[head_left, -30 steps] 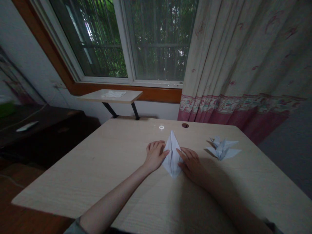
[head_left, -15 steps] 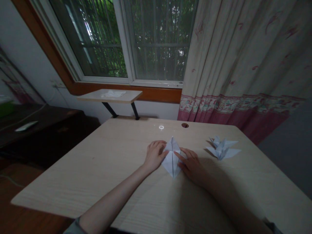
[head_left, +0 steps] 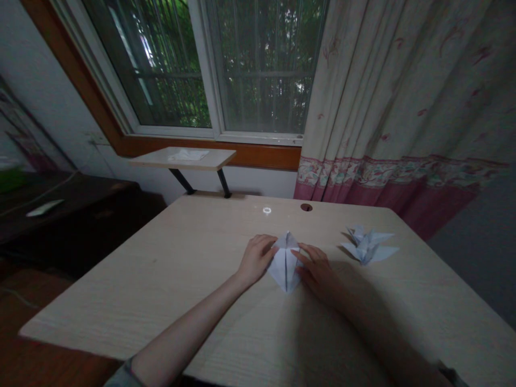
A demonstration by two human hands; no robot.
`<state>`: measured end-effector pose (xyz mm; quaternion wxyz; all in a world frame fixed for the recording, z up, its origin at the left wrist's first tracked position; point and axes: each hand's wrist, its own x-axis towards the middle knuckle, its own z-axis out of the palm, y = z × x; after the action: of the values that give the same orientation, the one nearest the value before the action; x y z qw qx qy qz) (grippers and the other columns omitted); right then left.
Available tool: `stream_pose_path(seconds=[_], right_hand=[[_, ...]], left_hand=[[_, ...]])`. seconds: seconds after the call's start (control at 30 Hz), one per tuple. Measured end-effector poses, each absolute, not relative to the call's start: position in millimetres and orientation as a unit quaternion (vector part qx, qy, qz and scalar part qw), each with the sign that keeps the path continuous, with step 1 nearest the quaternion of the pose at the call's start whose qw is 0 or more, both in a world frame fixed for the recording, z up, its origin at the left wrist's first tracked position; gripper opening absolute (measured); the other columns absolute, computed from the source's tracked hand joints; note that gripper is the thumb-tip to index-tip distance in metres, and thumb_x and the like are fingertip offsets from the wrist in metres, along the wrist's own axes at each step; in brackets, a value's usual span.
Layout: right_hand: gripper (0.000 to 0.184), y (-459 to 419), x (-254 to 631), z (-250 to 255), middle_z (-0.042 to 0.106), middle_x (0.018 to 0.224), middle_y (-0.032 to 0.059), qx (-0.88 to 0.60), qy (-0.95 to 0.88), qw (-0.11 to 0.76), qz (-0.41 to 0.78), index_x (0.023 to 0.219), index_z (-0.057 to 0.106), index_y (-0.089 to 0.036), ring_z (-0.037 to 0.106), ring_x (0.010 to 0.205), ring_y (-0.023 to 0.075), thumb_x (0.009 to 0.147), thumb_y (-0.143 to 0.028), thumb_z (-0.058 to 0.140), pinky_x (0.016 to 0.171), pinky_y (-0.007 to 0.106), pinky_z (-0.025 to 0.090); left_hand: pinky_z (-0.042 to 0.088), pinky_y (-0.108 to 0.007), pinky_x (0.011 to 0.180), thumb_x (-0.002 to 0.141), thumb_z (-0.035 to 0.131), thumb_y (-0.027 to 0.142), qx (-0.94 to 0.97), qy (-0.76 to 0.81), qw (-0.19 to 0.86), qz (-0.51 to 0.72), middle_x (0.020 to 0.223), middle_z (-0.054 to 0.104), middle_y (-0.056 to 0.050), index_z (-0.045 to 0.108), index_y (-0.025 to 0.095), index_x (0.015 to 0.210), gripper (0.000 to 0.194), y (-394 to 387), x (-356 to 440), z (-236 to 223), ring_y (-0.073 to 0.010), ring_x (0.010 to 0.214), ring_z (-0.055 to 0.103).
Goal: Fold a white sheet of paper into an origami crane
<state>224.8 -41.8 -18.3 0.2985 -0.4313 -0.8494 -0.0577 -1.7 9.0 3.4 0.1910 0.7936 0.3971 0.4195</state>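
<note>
A white folded paper, kite-shaped with a centre crease, lies on the light wooden table. My left hand rests on its left edge, fingers curled over the upper left flap. My right hand lies on its right edge, index finger stretched onto the paper near the top. Both hands press the paper down against the table. The paper's top point is folded down short.
A finished white paper crane sits to the right on the table. A small hole and a ring-shaped mark lie near the far edge. Beyond are a small shelf, the window and a curtain. A dark cabinet stands left.
The paper's tall upper point has come down toward me, so the shape is shorter now. Both hands stayed on its sides, fingers shifting slightly inward.
</note>
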Motion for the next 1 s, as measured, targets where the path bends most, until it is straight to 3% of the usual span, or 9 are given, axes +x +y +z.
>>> stream_pose_path(seconds=[0.1, 0.27, 0.63, 0.83, 1.0], right_hand=[[0.038, -41.2, 225.2, -17.7, 0.051, 0.133, 0.011, -0.421, -0.838, 0.343, -0.054, 0.135, 0.04, -0.023, 0.046, 0.124, 0.024, 0.097, -0.026, 0.036, 0.102, 0.047, 0.042], [0.045, -45.0, 226.2, -12.3, 0.057, 0.126, 0.0107, -0.445, -0.817, 0.364, -0.054, 0.142, 0.031, -0.021, 0.052, 0.119, 0.0221, 0.097, -0.027, 0.036, 0.098, 0.04, 0.048], [0.035, -45.4, 224.2, -7.8, 0.062, 0.12, 0.01, -0.442, -0.826, 0.351, -0.003, 0.129, 0.048, -0.022, 0.058, 0.111, 0.022, 0.099, -0.028, 0.03, 0.094, 0.042, 0.05], [0.033, -43.2, 224.5, -10.3, 0.065, 0.115, 0.0077, -0.426, -0.839, 0.337, 0.03, 0.123, 0.054, -0.024, 0.059, 0.11, 0.0212, 0.098, -0.025, 0.032, 0.099, 0.044, 0.046], [0.03, -41.9, 223.3, -15.1, 0.066, 0.11, 0.0075, -0.432, -0.842, 0.321, 0.035, 0.113, 0.061, -0.023, 0.06, 0.105, 0.0201, 0.097, -0.024, 0.036, 0.094, 0.041, 0.049]], left_hand=[[0.046, -0.038, 0.09, 0.087, 0.058, 0.031, 0.795, 0.386, 0.208, 0.419, 0.101, 0.068, -0.006, 0.067, 0.022, 0.101, 0.019, 5.4, -1.2, 7.2, -0.0221, 0.097, 0.059], [0.047, -0.037, 0.091, 0.085, 0.049, 0.018, 0.799, 0.344, 0.263, 0.417, 0.101, 0.068, -0.006, 0.069, 0.021, 0.098, 0.024, 1.3, -0.4, 12.9, -0.0203, 0.098, 0.06], [0.05, -0.032, 0.081, 0.085, 0.05, 0.017, 0.794, 0.347, 0.301, 0.398, 0.087, 0.069, -0.005, 0.069, 0.019, 0.079, 0.02, 2.0, 3.1, 10.4, -0.0183, 0.085, 0.064], [0.049, -0.03, 0.083, 0.088, 0.053, 0.018, 0.804, 0.352, 0.294, 0.379, 0.093, 0.068, -0.005, 0.069, 0.019, 0.09, 0.016, 5.4, 3.7, 4.7, -0.0175, 0.088, 0.063], [0.047, -0.032, 0.087, 0.087, 0.058, 0.018, 0.819, 0.348, 0.288, 0.355, 0.096, 0.067, -0.005, 0.068, 0.019, 0.094, 0.012, 10.1, 2.3, -2.1, -0.0185, 0.093, 0.061]])
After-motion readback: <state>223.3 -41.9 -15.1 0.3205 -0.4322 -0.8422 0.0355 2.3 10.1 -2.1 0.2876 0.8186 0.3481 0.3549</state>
